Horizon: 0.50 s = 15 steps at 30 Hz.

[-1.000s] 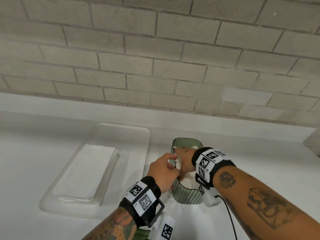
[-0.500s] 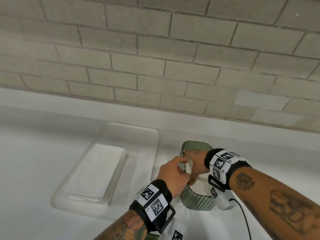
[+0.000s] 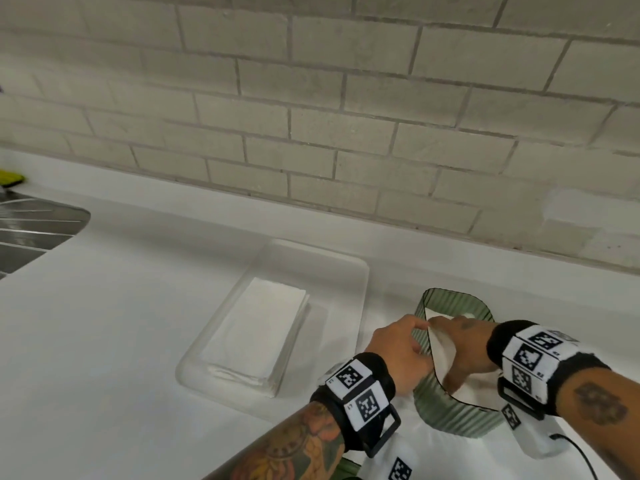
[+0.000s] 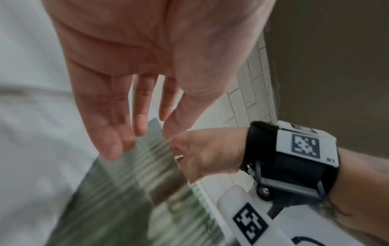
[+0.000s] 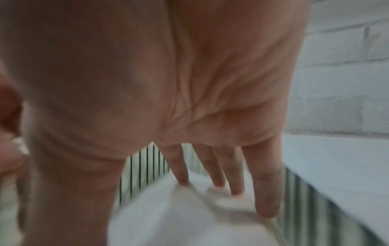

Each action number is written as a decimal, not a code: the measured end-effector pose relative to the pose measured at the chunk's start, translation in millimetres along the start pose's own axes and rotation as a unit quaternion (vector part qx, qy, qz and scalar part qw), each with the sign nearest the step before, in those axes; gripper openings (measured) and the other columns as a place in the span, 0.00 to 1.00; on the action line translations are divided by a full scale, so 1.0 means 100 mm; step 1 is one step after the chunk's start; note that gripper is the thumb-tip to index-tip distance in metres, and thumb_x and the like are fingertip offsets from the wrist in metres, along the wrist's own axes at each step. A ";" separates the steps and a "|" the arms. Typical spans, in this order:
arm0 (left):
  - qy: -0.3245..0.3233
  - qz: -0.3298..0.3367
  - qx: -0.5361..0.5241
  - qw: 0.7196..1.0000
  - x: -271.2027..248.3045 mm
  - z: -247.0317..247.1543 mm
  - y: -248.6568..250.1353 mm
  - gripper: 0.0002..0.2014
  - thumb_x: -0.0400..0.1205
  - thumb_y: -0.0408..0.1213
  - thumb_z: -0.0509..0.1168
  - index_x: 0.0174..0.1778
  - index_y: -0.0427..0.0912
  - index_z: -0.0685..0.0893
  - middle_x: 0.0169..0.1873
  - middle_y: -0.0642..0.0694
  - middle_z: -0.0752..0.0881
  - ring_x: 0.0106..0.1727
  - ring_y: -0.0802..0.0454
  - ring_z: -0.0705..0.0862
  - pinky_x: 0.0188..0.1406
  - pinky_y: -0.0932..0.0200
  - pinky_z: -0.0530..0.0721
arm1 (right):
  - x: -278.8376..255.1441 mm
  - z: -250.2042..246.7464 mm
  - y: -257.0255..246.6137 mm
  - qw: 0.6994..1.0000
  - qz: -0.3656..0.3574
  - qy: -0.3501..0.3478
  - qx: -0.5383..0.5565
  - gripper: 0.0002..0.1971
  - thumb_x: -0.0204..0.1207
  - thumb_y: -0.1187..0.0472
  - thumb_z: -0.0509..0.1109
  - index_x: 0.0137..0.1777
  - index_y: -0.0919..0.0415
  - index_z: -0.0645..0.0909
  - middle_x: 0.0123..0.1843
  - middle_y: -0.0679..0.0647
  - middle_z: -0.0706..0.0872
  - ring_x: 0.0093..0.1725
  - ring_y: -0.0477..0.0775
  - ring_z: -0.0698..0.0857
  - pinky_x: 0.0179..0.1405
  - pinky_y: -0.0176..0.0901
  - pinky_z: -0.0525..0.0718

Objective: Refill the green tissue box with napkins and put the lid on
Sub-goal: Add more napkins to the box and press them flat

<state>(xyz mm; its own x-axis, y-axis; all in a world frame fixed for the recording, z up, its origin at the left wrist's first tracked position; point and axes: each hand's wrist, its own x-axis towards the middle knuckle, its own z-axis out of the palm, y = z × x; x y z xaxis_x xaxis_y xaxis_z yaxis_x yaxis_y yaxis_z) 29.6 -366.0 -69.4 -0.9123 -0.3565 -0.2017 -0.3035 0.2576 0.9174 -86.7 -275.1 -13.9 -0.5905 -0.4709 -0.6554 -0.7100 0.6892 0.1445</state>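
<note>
The green ribbed tissue box (image 3: 446, 414) stands open-topped on the white counter, with white napkins (image 3: 478, 389) inside. My right hand (image 3: 464, 348) reaches into the box. In the right wrist view its straight fingers (image 5: 219, 168) press down on the napkins (image 5: 179, 216). My left hand (image 3: 401, 351) is at the box's left wall, thumb near the rim. In the left wrist view its fingers (image 4: 118, 126) lie straight against the ribbed wall (image 4: 126, 191). A green piece (image 3: 346, 469) shows at the bottom edge, mostly hidden under my left wrist.
A clear tray (image 3: 311, 251) left of the box holds a flat stack of white napkins (image 3: 256, 337). A steel sink drainboard (image 3: 31, 230) and a yellow-green item (image 3: 10, 178) lie at the far left. A brick wall runs along the counter's back.
The head view has swung left, so the box and hands sit further right in the picture. Both hands stay at the box, the right one still inside it.
</note>
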 end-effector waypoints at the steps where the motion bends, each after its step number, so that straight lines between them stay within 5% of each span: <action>1: 0.009 0.005 0.003 1.000 -0.01 -0.11 -0.01 0.22 0.78 0.37 0.68 0.68 0.56 0.77 0.48 0.54 0.81 0.46 0.48 0.85 0.53 0.52 0.88 | -0.04 -0.07 0.01 1.000 0.000 0.008 0.009 0.53 0.65 0.39 0.79 0.84 0.50 0.53 0.82 0.54 0.65 0.78 0.58 0.69 0.74 0.50 0.73; 5: 0.111 0.026 -0.017 0.993 -0.04 -0.82 -0.09 0.15 0.77 0.33 0.71 0.60 0.45 0.86 0.45 0.48 0.85 0.46 0.49 0.85 0.56 0.44 0.87 | -0.26 -0.40 0.02 0.984 -0.043 0.138 0.101 0.32 0.75 0.40 0.70 0.77 0.48 0.70 0.76 0.52 0.73 0.74 0.55 0.73 0.70 0.44 0.73; 8: 0.187 0.003 -0.010 0.982 -0.13 -1.50 -0.22 0.08 0.76 0.32 0.73 0.49 0.46 0.89 0.43 0.44 0.89 0.44 0.48 0.86 0.57 0.44 0.87 | -0.26 -0.46 -0.22 0.910 -0.112 0.252 0.311 0.16 0.75 0.46 0.73 0.59 0.49 0.83 0.56 0.49 0.86 0.58 0.53 0.85 0.55 0.43 0.83; 12: 0.256 -0.084 0.050 0.962 -0.32 -2.15 -0.52 0.10 0.75 0.37 0.74 0.53 0.44 0.90 0.53 0.40 0.90 0.58 0.41 0.87 0.65 0.43 0.83 | -0.07 -0.33 -0.87 0.860 -0.177 0.152 0.453 0.10 0.77 0.54 0.73 0.53 0.58 0.86 0.50 0.56 0.89 0.47 0.54 0.92 0.40 0.46 0.88; 15: 0.224 -0.152 0.113 0.956 -0.45 -2.27 -0.65 0.15 0.77 0.39 0.73 0.58 0.36 0.88 0.57 0.37 0.88 0.61 0.38 0.84 0.65 0.44 0.82 | 0.09 -0.18 -1.29 0.846 -0.169 0.086 0.498 0.12 0.77 0.54 0.73 0.54 0.62 0.86 0.53 0.58 0.89 0.44 0.53 0.91 0.40 0.45 0.88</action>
<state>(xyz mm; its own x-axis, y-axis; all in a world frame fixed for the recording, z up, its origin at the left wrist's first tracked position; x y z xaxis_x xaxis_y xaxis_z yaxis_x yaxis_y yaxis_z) 152.6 -571.0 -42.3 -0.5778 -0.7820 -0.2339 -0.6344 0.2499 0.7315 -7.5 -377.8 -25.0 -0.5259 -0.7482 -0.4045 -0.2251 0.5811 -0.7820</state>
